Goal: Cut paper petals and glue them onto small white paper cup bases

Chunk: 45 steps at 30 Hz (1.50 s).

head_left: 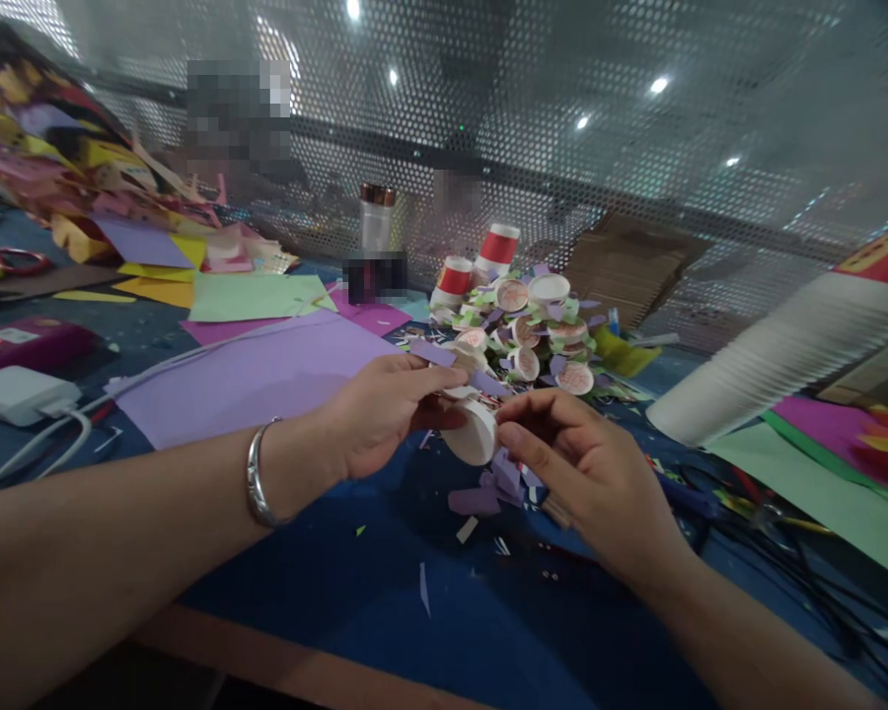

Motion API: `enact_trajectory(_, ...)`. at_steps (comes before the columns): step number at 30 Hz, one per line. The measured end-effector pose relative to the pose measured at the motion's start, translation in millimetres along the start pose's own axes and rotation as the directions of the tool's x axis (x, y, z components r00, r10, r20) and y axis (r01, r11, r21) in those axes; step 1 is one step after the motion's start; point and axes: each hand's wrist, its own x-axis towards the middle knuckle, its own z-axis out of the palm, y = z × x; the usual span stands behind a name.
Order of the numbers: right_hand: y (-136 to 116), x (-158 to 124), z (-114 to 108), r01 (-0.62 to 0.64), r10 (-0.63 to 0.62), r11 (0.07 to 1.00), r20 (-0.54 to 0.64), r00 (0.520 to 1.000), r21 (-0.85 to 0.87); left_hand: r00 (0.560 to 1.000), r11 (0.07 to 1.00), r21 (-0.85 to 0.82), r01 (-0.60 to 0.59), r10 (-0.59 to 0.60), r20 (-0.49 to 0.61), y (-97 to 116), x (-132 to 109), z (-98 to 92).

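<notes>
A white round paper cup bottom [475, 437] is held over the table in front of me. My left hand [392, 414] pinches it at its upper left, and small purple paper strips show by those fingertips. My right hand [588, 463] has its thumb and forefinger at the disc's right edge, the other fingers curled. Just beyond my hands lies a heap of similar cup bottoms [524, 365] with purple and green paper bits on them. Two red-and-white paper cups [498, 248] stand upside down behind the heap. Purple paper scraps [475, 501] lie below the disc.
A purple sheet [259, 370] and a pale green sheet [259, 297] lie at left, near a white charger [22, 394] with cables. A long stack of paper cups [777, 345] leans at right. Black cables [791, 562] run below it. A jar [377, 219] stands at the back.
</notes>
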Motion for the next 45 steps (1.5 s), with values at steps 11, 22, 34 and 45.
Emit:
enact_trajectory(11,5.0,-3.4,7.8,0.5,-0.569,0.481,0.178,0.803,-0.72,0.998,0.995,-0.099,-0.008,0.002,-0.061,-2.0,-3.3,3.6)
enact_trajectory(22,0.2,-4.7,1.5,0.523,-0.624,0.277,0.263,0.736,-0.806,0.997,0.996,-0.077,0.049,-0.054,-0.061,1.7,-6.0,3.5)
enact_trajectory(34,2.3,-2.7,-7.5,0.44,-0.585,0.547,0.051,0.809,-0.713,0.997,0.987,0.138,0.079,-0.08,0.002,-9.3,-1.0,-3.0)
enact_trajectory(45,8.3,0.0,-18.7,0.408,-0.472,0.693,0.053,0.88,-0.595,0.956,0.98,0.058,0.193,-0.201,0.212,-16.7,-4.7,1.4)
